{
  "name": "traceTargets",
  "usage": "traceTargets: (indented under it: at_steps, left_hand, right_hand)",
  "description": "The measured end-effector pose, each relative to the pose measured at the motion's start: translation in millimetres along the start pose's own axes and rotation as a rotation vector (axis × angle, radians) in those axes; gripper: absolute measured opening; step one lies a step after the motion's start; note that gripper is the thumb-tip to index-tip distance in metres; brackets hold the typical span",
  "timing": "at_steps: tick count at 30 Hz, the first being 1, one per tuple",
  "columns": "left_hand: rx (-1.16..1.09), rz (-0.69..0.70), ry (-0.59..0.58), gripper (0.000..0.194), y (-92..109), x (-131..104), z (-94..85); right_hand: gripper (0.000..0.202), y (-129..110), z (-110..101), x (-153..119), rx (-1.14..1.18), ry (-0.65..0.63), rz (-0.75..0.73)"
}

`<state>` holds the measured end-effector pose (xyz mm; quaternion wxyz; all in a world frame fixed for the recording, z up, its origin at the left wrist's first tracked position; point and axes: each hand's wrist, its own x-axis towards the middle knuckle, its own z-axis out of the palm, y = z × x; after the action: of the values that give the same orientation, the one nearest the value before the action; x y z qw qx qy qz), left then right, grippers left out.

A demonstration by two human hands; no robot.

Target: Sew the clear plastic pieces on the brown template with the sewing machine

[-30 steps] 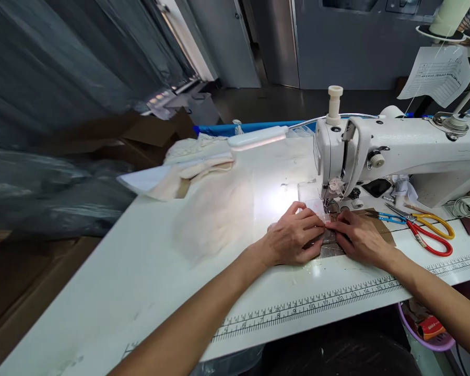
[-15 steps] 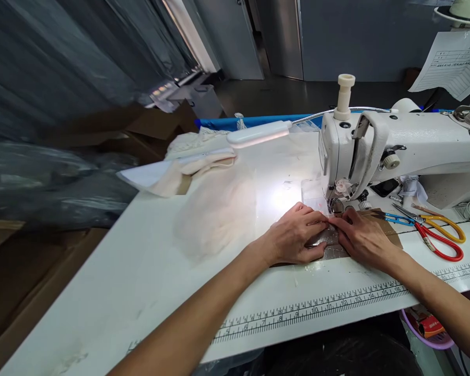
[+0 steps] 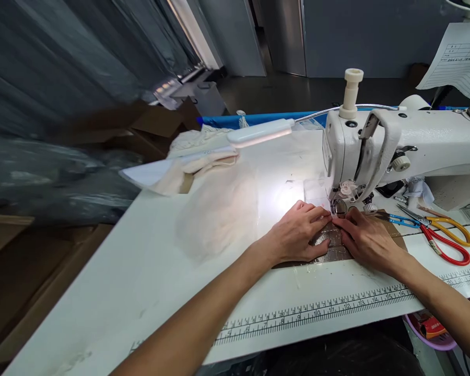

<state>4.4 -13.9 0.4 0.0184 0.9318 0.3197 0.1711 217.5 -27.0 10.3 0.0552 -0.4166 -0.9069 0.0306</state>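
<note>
A white sewing machine (image 3: 352, 151) stands at the right, its presser foot (image 3: 339, 207) lowered near the bed. Just in front of the foot, my left hand (image 3: 300, 232) lies with fingers pressed together and its fingertips on a sliver of thin pale pink fabric (image 3: 331, 216). My right hand (image 3: 366, 240) pinches at the same sliver from the other side, fingertips almost meeting the left ones. Most of the fabric is hidden by the fingers. Beneath both hands is a shiny brown sheet (image 3: 335, 253) on the white table (image 3: 152, 282).
Sheer pale fabric (image 3: 223, 219) lies heaped left of the machine, below a lit lamp (image 3: 260, 133). Red-and-yellow-handled scissors (image 3: 444, 237) and blue snips (image 3: 403, 220) lie to the right. A printed ruler (image 3: 317, 313) runs along the front edge. Cardboard boxes (image 3: 156, 125) stand at the left.
The view has shifted slightly, so the machine and scissors appear farther right. Both hands stay at the presser foot, with slightly more of the brown sheet showing between them.
</note>
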Motion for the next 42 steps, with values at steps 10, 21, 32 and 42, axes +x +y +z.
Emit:
traceTargets:
  at_steps: [10,21,32,42]
  left_hand:
    - [0.048,-0.049,-0.05,0.037,-3.1,4.6,-1.9]
    - [0.102,-0.082,-0.065,0.045,-5.2,6.0,0.0]
    - [0.136,-0.074,-0.063,0.046,-6.3,5.5,0.0]
    - [0.146,-0.118,-0.041,0.051,-3.0,4.3,-1.0]
  right_hand:
    - [0.037,0.2,-3.0,4.3,0.033,-0.066,0.063]
    - [0.039,30.8,-11.9,0.5,0.438,0.008,0.179]
    - [0.031,37.0,0.6,14.0,0.682,0.076,0.38]
    - [0.025,29.9,1.7,4.3,0.608,0.148,0.382]
